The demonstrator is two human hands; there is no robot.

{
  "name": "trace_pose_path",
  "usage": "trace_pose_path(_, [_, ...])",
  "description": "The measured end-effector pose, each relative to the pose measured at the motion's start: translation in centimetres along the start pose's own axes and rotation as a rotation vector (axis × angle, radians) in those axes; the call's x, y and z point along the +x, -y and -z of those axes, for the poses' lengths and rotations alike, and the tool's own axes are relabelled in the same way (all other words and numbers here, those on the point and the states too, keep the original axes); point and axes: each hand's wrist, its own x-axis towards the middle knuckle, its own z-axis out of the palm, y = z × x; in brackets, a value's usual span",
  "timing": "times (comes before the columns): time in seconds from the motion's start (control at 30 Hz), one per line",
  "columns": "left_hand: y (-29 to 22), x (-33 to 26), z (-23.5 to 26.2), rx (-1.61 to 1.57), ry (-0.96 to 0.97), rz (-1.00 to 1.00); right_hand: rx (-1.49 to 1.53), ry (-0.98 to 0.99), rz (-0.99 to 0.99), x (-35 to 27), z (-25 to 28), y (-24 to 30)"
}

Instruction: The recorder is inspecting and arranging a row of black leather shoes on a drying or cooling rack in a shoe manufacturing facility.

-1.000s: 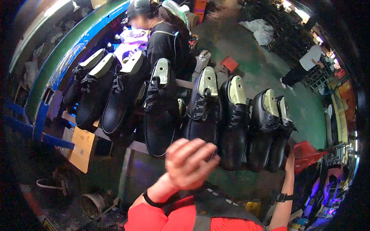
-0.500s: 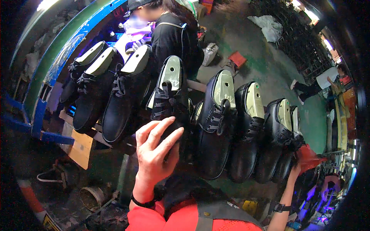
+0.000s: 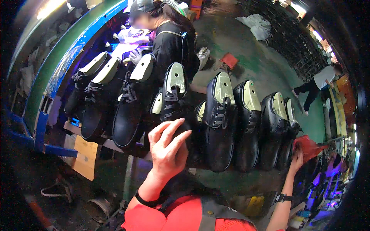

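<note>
My left hand (image 3: 169, 150) is raised before the centre black lace-up shoe (image 3: 173, 107), its fingers loosely bent and apart. It covers the shoe's toe; whether the fingertips touch the upper cannot be told. A pale last (image 3: 176, 79) fills that shoe. At the right end of the row, my right hand (image 3: 296, 161) is closed on a red cloth (image 3: 308, 149), beside the last shoes. Several more black shoes on lasts stand to the right, the nearest being a large laced one (image 3: 219, 146). Others hang to the left, such as a laced shoe (image 3: 126, 123).
Beyond the row a co-worker in black (image 3: 171, 50) bends over a lit work area. A blue frame (image 3: 40, 123) stands at left, above a wooden board (image 3: 85, 154) and a bucket (image 3: 98, 210). Another person (image 3: 314, 84) walks at far right. A red object (image 3: 229, 61) lies on the floor.
My left hand and the shoes on the left appear farther right in the picture. The red cloth is still in my right hand. The distant person at right has changed stride.
</note>
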Motion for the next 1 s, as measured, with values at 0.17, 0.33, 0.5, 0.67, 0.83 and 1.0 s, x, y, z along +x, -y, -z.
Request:
trace_pose_path(0.17, [0.6, -0.3, 0.5, -0.050, 0.052, -0.102, 0.365, -0.164, -0.077, -7.1, 1.5, 6.2])
trace_pose_path(0.33, [1.7, -0.6, 3.4, -0.146, 0.208, -0.188, 0.469, -0.250, -0.154, -15.0, 3.9, 10.2])
trace_pose_path(0.5, [3.8, 0.0, 7.8, -0.127, 0.214, -0.317, 0.479, -0.246, -0.183, -22.6, 4.5, 14.7])
trace_pose_path(0.67, [6.7, 1.3, 10.1, 0.032, 0.167, -0.302, 0.427, -0.216, -0.112, -24.3, 4.1, 21.6])
trace_pose_path(0.83, [9.5, 2.1, 10.1, -0.009, 0.286, -0.283, 0.378, -0.140, 0.053, -21.9, 1.1, 30.5])
trace_pose_path(1.0, [12.2, 2.9, 11.0, 0.041, 0.512, -0.421, 0.362, -0.077, 0.281, -18.5, -3.6, 39.7])
